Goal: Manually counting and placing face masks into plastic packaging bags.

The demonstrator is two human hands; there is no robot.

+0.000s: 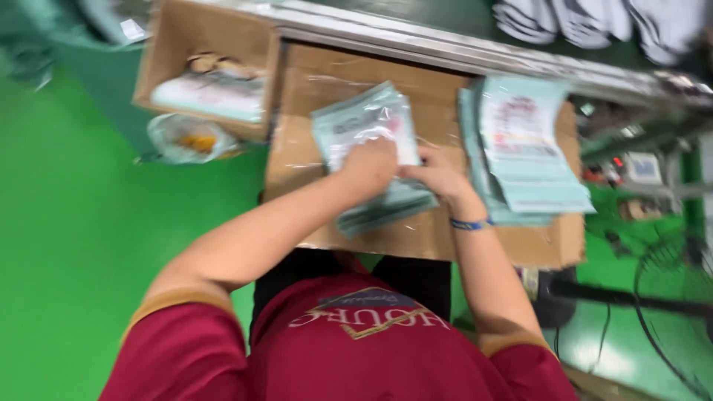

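Note:
A stack of pale green plastic packets [362, 119] lies on a cardboard-covered worktop [327, 78] in front of me. My left hand [369, 165] rests on the stack with its fingers curled around the top packet. My right hand [438, 177], with a blue band at the wrist, meets it from the right and grips the same packet's edge. The picture is blurred by motion, so the fingertips are not sharp.
A second, taller pile of pale green packets [523, 145] lies to the right. An open cardboard box [174, 44] with a flat packet inside stands at the upper left, with a clear bag [182, 139] below it. A fan [672, 297] stands lower right on the green floor [74, 223].

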